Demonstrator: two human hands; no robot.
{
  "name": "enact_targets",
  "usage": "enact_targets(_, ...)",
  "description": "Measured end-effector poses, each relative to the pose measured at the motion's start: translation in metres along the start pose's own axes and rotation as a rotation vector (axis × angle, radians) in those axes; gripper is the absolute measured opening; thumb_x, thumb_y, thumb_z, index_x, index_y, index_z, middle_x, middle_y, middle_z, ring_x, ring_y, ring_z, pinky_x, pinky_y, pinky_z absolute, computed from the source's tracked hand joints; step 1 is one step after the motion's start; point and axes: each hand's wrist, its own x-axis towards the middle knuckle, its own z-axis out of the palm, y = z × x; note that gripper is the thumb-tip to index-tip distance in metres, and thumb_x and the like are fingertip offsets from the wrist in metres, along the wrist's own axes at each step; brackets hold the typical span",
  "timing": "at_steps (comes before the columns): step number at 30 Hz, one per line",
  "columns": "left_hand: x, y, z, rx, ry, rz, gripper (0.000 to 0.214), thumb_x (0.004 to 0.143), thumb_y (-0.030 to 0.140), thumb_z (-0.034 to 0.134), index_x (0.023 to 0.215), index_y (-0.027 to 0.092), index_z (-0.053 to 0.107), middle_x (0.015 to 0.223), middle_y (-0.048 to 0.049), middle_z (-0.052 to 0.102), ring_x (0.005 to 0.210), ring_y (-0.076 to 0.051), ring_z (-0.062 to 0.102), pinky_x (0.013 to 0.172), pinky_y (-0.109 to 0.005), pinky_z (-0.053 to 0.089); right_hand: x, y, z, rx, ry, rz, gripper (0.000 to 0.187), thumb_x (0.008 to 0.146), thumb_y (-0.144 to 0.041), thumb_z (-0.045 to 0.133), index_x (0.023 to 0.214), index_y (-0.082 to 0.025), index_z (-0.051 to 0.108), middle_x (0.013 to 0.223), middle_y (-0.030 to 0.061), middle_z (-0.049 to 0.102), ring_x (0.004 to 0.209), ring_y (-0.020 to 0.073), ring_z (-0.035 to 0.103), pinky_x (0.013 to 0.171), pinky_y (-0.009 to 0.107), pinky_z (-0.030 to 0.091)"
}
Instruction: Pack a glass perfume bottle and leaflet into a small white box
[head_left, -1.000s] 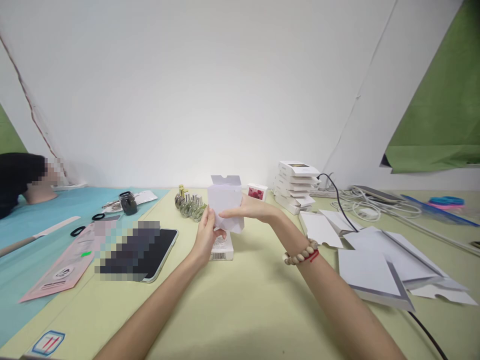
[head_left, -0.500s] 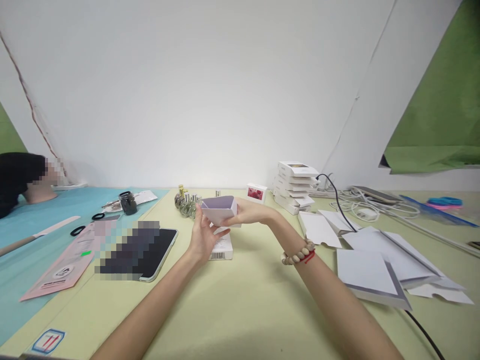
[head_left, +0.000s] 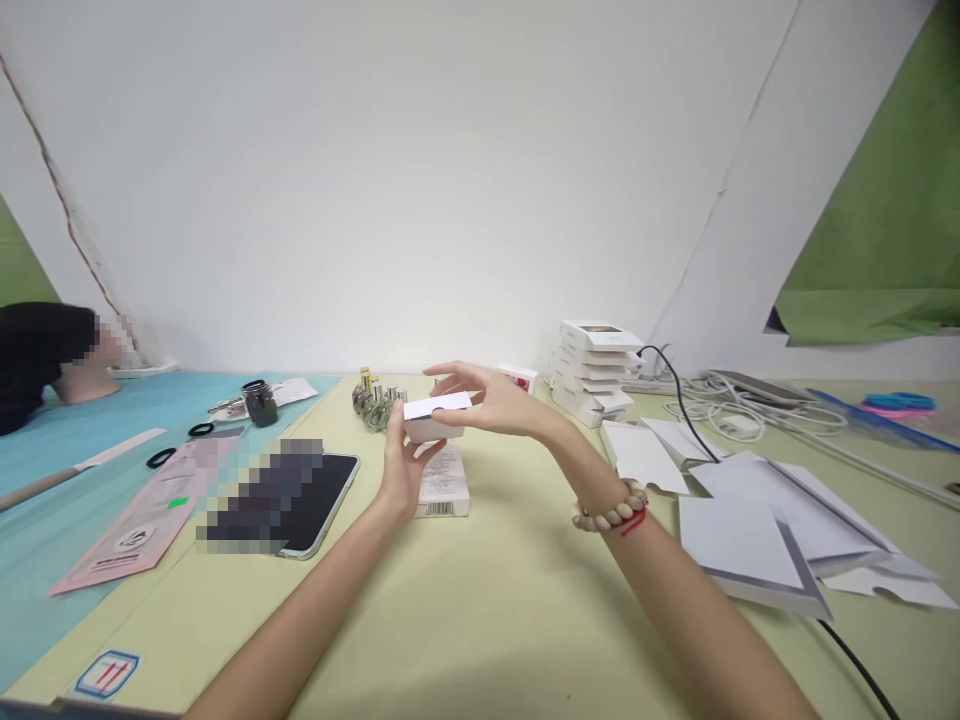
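A small white paper box is in my left hand, its thumb and fingers gripping the left side and underside. The flap on top of the box lies nearly flat over the opening. Over the box's right side is my right hand, fingers stretched out and apart above the flap, with the thumb touching the flap's right edge. Below my hands, a white carton with a barcode lies on the table. Several glass bottles with metallic caps stand just behind my left hand.
Stacked white boxes stand at the back right, beside cables. Flat unfolded cartons cover the right side. At left lie a phone, a pink packet and a knife; a dark jar stands behind.
The box's top flap has folded down over its opening, which showed a grey inside before. My right hand has let go of the box's side and lifted, with its fingers spread.
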Motion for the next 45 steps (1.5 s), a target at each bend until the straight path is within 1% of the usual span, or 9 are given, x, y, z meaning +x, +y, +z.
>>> enact_targets(3, 0.001, -0.001, -0.001, 0.019, 0.024, 0.046, 0.059, 0.078, 0.058, 0.053, 0.118, 0.015, 0.046, 0.121, -0.0085, 0.037, 0.109, -0.022, 0.040, 0.086, -0.036, 0.045, -0.003, -0.008, -0.003, -0.085, 0.100, -0.037, 0.036, 0.077, -0.037, 0.056, 0.110, -0.023, 0.055, 0.100, 0.0038, 0.058, 0.092, 0.0135, 0.054, 0.073, 0.025, 0.046)
enact_targets(9, 0.001, 0.000, -0.001, 0.047, 0.016, 0.029, 0.063, 0.076, 0.059, 0.055, 0.120, 0.016, 0.043, 0.122, -0.0082, 0.036, 0.108, -0.023, 0.041, 0.084, -0.035, 0.046, -0.007, -0.013, -0.003, -0.257, 0.096, -0.021, 0.045, 0.067, -0.047, 0.063, 0.108, -0.029, 0.057, 0.097, -0.0006, 0.060, 0.086, 0.0142, 0.055, 0.068, 0.025, 0.045)
enact_targets(16, -0.001, -0.001, 0.001, 0.071, 0.022, 0.034, 0.065, 0.074, 0.060, 0.056, 0.122, 0.020, 0.041, 0.121, -0.0073, 0.036, 0.110, -0.023, 0.039, 0.080, -0.031, 0.048, -0.001, -0.003, 0.001, -0.281, 0.145, -0.026, 0.025, 0.079, -0.039, 0.051, 0.094, -0.024, 0.064, 0.088, -0.0031, 0.062, 0.062, 0.0073, 0.053, 0.055, 0.021, 0.040)
enact_targets(25, 0.000, -0.002, 0.002, 0.083, 0.014, 0.021, 0.065, 0.073, 0.062, 0.057, 0.120, 0.019, 0.043, 0.121, -0.0078, 0.036, 0.112, -0.023, 0.038, 0.079, -0.029, 0.048, 0.001, -0.001, 0.007, -0.168, 0.082, -0.114, 0.019, 0.080, -0.022, 0.046, 0.086, -0.018, 0.064, 0.086, -0.0011, 0.062, 0.077, 0.0084, 0.055, 0.063, 0.018, 0.040)
enact_targets(30, -0.001, -0.001, 0.002, 0.089, 0.002, 0.013, 0.065, 0.075, 0.062, 0.054, 0.123, 0.019, 0.042, 0.121, -0.0080, 0.036, 0.111, -0.022, 0.038, 0.082, -0.030, 0.046, -0.001, -0.010, 0.008, -0.139, 0.025, -0.052, 0.027, 0.083, -0.036, 0.046, 0.097, -0.019, 0.062, 0.092, 0.0022, 0.061, 0.080, 0.0108, 0.055, 0.064, 0.020, 0.040)
enact_targets(33, -0.002, 0.000, 0.002, 0.120, -0.024, 0.019, 0.063, 0.078, 0.062, 0.051, 0.123, 0.018, 0.043, 0.120, -0.0088, 0.036, 0.110, -0.021, 0.039, 0.082, -0.028, 0.046, -0.003, -0.015, 0.009, -0.187, -0.011, -0.020, 0.049, 0.071, -0.049, 0.058, 0.114, -0.025, 0.055, 0.106, 0.0024, 0.057, 0.091, 0.0149, 0.055, 0.069, 0.023, 0.043)
enact_targets(37, -0.002, 0.001, 0.001, 0.167, -0.040, 0.018, 0.062, 0.079, 0.063, 0.047, 0.123, 0.021, 0.042, 0.118, -0.0082, 0.039, 0.109, -0.020, 0.041, 0.078, -0.026, 0.046, -0.004, -0.020, 0.012, -0.451, -0.010, -0.092, 0.057, 0.069, -0.035, 0.060, 0.123, -0.025, 0.048, 0.115, 0.0020, 0.054, 0.102, 0.0194, 0.050, 0.080, 0.028, 0.041)
enact_targets(42, 0.001, 0.002, -0.002, 0.274, -0.021, 0.038, 0.066, 0.078, 0.067, 0.046, 0.125, 0.022, 0.042, 0.120, -0.0079, 0.037, 0.112, -0.020, 0.038, 0.076, -0.024, 0.046, -0.003, -0.021, 0.019, -0.630, 0.004, -0.135, 0.068, 0.072, -0.018, 0.049, 0.136, -0.028, 0.028, 0.123, 0.0004, 0.047, 0.102, 0.0193, 0.050, 0.073, 0.028, 0.040)
enact_targets(45, 0.003, 0.003, -0.004, 0.315, -0.024, 0.072, 0.065, 0.079, 0.069, 0.043, 0.125, 0.022, 0.041, 0.122, -0.0076, 0.035, 0.112, -0.019, 0.038, 0.075, -0.022, 0.046, -0.002, -0.020, 0.023, -0.645, -0.010, -0.148, 0.064, 0.075, -0.016, 0.046, 0.135, -0.032, 0.028, 0.122, -0.0022, 0.048, 0.093, 0.0165, 0.053, 0.068, 0.026, 0.040)
